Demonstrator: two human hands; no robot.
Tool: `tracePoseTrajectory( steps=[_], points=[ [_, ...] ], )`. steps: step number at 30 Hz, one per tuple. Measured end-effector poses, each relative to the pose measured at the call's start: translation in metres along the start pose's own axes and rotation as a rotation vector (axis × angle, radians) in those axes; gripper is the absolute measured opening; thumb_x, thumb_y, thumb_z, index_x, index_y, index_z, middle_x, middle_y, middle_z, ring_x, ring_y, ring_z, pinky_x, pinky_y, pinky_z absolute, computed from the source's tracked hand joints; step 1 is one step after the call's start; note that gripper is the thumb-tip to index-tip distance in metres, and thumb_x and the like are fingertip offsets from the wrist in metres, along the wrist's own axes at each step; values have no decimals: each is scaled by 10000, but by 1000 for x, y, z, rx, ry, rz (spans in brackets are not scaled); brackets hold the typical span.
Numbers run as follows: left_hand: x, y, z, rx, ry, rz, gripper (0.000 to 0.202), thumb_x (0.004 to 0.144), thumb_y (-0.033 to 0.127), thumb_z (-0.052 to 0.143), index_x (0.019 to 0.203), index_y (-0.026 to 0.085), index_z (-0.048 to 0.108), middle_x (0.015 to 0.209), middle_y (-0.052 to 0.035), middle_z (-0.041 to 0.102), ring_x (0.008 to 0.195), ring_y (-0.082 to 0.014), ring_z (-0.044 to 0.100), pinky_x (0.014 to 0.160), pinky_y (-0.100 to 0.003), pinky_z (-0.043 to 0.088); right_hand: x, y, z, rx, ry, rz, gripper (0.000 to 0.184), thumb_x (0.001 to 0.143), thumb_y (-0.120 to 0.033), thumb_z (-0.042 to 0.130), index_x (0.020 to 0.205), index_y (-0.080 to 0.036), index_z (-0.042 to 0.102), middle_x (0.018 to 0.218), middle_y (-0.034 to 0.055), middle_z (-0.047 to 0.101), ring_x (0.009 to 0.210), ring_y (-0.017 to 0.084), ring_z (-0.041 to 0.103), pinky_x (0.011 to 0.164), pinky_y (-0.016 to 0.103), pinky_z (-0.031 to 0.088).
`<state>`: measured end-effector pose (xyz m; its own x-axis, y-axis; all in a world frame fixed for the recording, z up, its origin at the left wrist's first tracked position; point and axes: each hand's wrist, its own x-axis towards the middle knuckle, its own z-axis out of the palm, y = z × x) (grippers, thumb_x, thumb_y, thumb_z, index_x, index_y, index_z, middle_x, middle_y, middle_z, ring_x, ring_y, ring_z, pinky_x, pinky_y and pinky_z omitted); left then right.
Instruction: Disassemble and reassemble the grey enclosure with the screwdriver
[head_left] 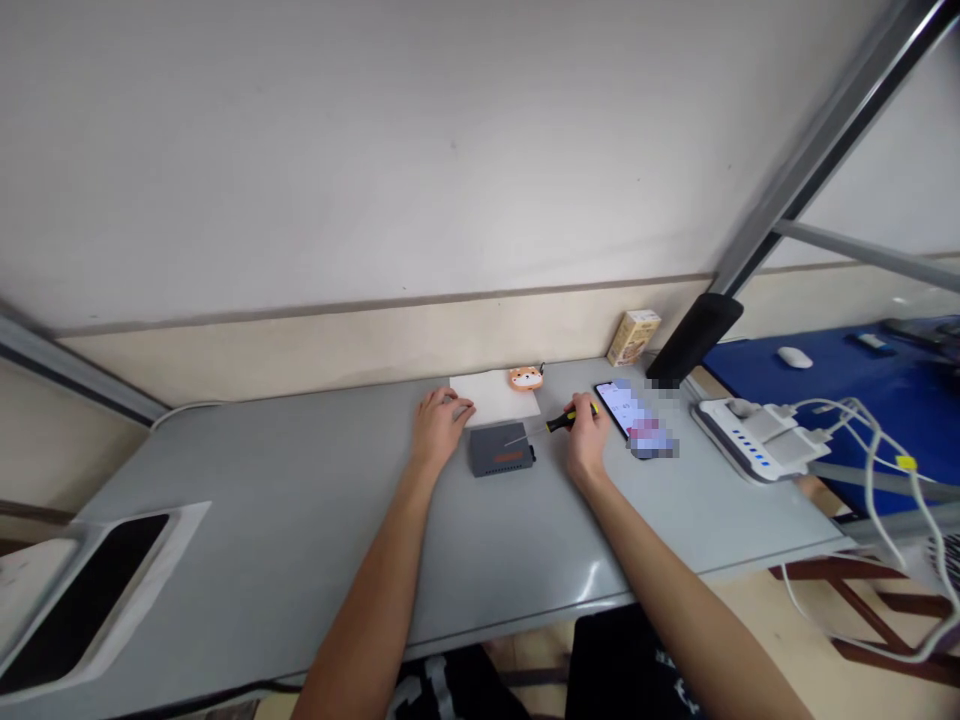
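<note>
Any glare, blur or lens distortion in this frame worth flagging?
Head view: bright glare on the gray table near its front edge; head view: phone partly pixelated; head view: screwdriver shaft faint over the dark box; head view: metal post leans steeply, likely wide-angle distortion.

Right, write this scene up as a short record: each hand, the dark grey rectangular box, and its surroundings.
Left hand: at the left edge of a white paper sheet; whether it pinches anything is unclear
Right hand: holds a black-and-yellow screwdriver by its handle
Screwdriver shaft: points left, its end over the box; contact unclear
Dark grey rectangular box: flat on the grey tabletop, between the hands
Behind box: the paper, and an orange-and-white animal-face case
Right of right hand: lit phone, white power strip with plugs
</note>
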<state>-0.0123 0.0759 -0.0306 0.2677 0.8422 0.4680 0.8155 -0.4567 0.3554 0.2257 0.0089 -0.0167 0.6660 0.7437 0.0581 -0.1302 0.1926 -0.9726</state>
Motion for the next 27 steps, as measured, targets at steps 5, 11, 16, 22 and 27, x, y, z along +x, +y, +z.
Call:
tracePoseTrajectory(
  steps=[5,11,16,22,27],
  points=[
    [1,6,-20,-44,38,-8,182,939,336,683,1060,237,775,1137,-102,666,1054,-279,600,933,-421,453,-1,-4,-3,-51,13,-24,322,851,-456,565,644,-214,518,607,-44,452,582,128,417,534,264,334],
    [-17,40,-54,-231,-277,23,303,980,500,572,1079,264,734,817,-28,623,678,-184,595,635,-301,451,9,-6,-9,-36,141,-6,287,833,-442,556,662,-212,539,651,-30,499,613,137,458,544,265,366],
    [-27,56,-48,-228,-356,53,307,900,445,695,1147,263,691,1035,-61,612,783,-205,643,657,-299,492,13,-9,-13,-53,185,-55,279,853,-410,541,657,-212,541,639,-34,476,596,131,428,549,266,352],
    [-21,40,-44,-468,-528,92,340,871,226,693,1200,312,685,1047,-28,583,758,-153,651,686,-272,558,7,-20,-15,-203,127,-330,305,894,-349,520,621,-214,499,617,-25,517,642,137,481,641,277,376],
    [-17,37,-37,-640,-616,131,386,875,93,591,1182,306,689,1168,-26,693,1055,-184,690,898,-307,573,-3,-21,-16,-292,18,-423,343,904,-333,536,586,-218,477,549,-38,473,584,132,447,606,283,354]
  ],
)
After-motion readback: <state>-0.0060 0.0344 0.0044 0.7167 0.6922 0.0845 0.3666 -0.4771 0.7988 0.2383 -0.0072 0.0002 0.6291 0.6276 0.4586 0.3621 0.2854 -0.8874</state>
